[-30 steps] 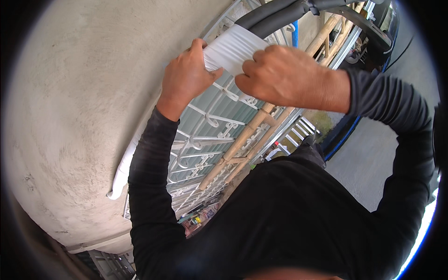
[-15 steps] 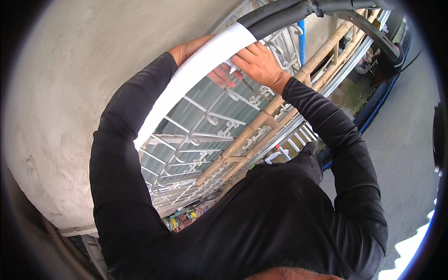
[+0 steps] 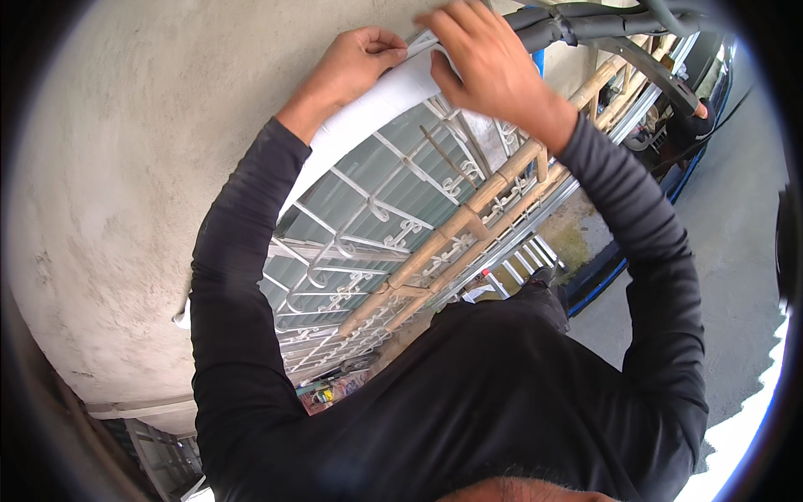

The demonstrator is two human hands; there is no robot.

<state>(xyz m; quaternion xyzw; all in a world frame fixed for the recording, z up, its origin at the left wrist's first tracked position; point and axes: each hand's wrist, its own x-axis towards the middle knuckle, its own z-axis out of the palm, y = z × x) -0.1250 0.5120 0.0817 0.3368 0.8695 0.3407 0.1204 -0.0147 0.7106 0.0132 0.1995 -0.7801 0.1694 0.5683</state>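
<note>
White wrapping (image 3: 375, 106) lies beside the left hand's (image 3: 347, 71) bunched fingers, grip unclear, and near the right hand's (image 3: 493, 69) parted fingers.

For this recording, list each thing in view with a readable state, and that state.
Long white strip of smooth wrapping: curved, running up to the hands.
Thick dark grey padded pipes: bent, white-free where visible.
Bare left hand: fingers curled toward thumb at the wrapping's edge; grip unclear.
Bare right hand: open, thumb apart from fingers, slightly blurred.
Tan bamboo-pole frame: slanting across the view, before the white metal grille.
</note>
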